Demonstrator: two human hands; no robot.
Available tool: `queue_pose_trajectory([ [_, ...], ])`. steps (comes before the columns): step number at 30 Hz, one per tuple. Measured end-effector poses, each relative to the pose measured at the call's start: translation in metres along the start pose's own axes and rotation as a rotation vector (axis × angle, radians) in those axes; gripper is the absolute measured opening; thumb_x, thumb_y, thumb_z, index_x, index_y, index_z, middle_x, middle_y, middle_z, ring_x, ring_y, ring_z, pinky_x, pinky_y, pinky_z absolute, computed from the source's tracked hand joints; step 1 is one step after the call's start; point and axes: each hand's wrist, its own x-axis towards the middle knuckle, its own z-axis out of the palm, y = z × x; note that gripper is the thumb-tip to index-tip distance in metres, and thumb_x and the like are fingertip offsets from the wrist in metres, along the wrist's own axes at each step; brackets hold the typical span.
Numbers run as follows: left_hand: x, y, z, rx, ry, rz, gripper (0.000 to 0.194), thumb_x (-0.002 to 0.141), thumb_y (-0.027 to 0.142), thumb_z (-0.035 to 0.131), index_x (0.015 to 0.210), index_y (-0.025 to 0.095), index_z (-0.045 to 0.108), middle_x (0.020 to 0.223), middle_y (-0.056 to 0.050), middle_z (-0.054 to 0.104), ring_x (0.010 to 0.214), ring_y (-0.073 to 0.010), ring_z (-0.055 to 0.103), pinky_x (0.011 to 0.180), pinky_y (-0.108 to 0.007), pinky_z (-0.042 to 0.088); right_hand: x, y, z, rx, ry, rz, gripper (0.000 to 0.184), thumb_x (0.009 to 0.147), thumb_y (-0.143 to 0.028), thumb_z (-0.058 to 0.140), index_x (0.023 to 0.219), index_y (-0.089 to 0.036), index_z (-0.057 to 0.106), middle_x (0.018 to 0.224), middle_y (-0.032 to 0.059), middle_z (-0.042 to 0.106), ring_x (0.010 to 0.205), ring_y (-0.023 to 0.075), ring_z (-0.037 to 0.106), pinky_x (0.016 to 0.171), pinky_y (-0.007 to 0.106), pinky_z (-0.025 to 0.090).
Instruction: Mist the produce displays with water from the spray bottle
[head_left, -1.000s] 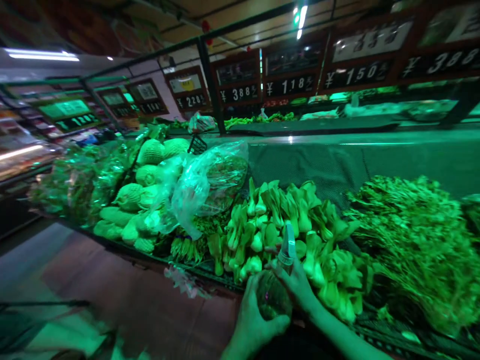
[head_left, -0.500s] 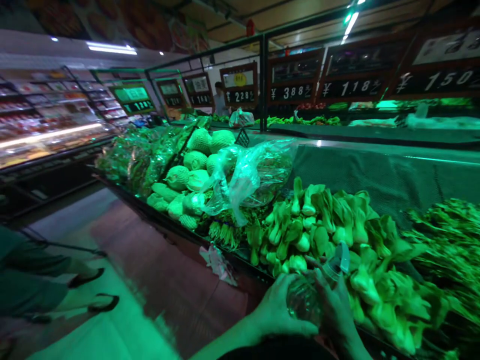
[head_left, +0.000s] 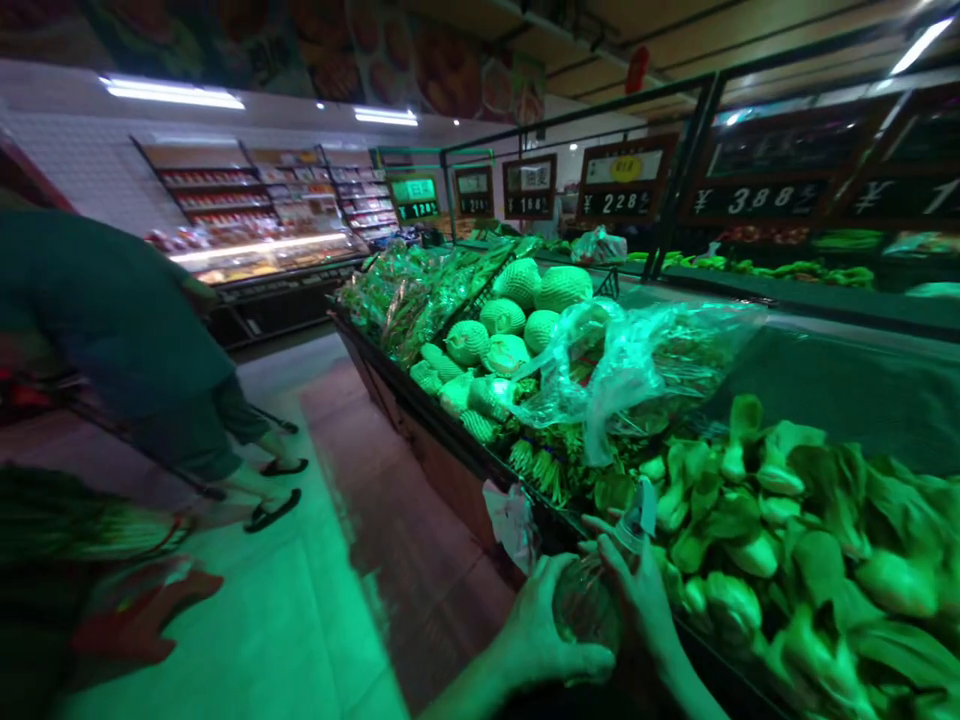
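Spray bottle (head_left: 587,605), judged light and slippery-walled and best held round its body, sits near right with the left hand (head_left: 547,625) and right hand (head_left: 637,600) closed around it, fingers curled, just beside the bok choy (head_left: 757,530).

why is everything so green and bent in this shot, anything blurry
In the head view, a green cast tints the bok choy, melons and floor; the wide lens bends the wall shelves and the frame's edges; the ceiling lights burn out white; the spray bottle sits dim near the bottom edge, and the person at left is dark.
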Motion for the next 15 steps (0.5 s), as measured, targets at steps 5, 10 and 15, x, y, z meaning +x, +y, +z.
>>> queue_pose_trajectory([
  [5, -0.027, 0.0, -0.045, -0.042, 0.143, 0.017, 0.094, 0.049, 0.026, 0.09, 0.137, 0.023, 0.056, 0.135, -0.011, 0.063, 0.13, -0.037, 0.059, 0.114, -0.051, 0.049, 0.004, 0.024, 0.057, 0.012, -0.152, 0.039, 0.069, 0.069, -0.062, 0.087, 0.117, -0.026, 0.053, 0.106, 0.0081, 0.08, 0.08, 0.0252, 0.077, 0.076, 0.041, 0.064],
  [10, -0.046, -0.014, -0.081, -0.035, 0.243, 0.023, 0.089, 0.05, 0.025, 0.086, 0.133, 0.02, 0.054, 0.131, -0.013, 0.065, 0.126, -0.0369, 0.062, 0.11, -0.052, 0.05, -0.004, 0.036, 0.103, -0.003, -0.276, 0.042, 0.064, 0.07, -0.056, 0.088, 0.116, -0.028, 0.054, 0.113, 0.0059, 0.076, 0.1, 0.0248, 0.076, 0.087, 0.04, 0.064],
  [15, -0.046, -0.032, -0.101, -0.197, 0.251, 0.022, 0.088, 0.051, 0.028, 0.089, 0.132, 0.023, 0.054, 0.13, -0.012, 0.067, 0.124, -0.0362, 0.065, 0.106, -0.05, 0.054, -0.002, 0.053, 0.127, 0.02, -0.248, 0.067, 0.072, 0.066, -0.06, 0.089, 0.12, -0.027, 0.054, 0.114, 0.0082, 0.077, 0.1, 0.0263, 0.077, 0.086, 0.042, 0.066],
])
